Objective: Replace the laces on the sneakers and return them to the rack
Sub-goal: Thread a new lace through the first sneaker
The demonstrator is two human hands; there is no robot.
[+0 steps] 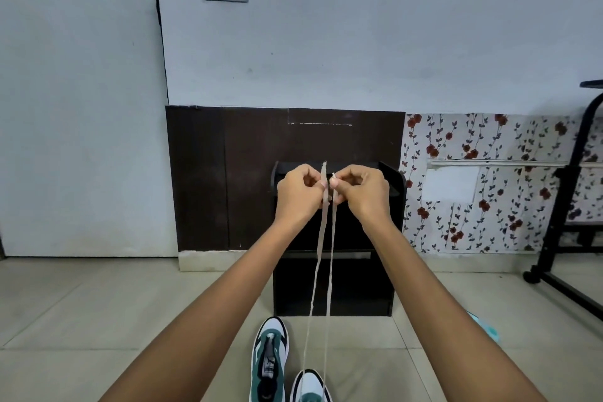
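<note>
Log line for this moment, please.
left hand: pinches lace | right hand: pinches lace | lace: both ends raised, strands run down to near sneaker | far sneaker: on floor, no lace seen

Lace (321, 238): pale beige, plain.
Left sneaker (269, 359), near edge of the floor (98, 303): white, teal-green and black, grey tongue.
Right sneaker (310, 387): white toe, teal, black trim.
Rack (332, 287): black.
Wall panel (228, 173): dark brown.
Wallpaper (489, 140): white, red flowers on dark leafy vines.
Floor tiles: beige.
Upper wall (326, 42): pale blue-grey.
</note>
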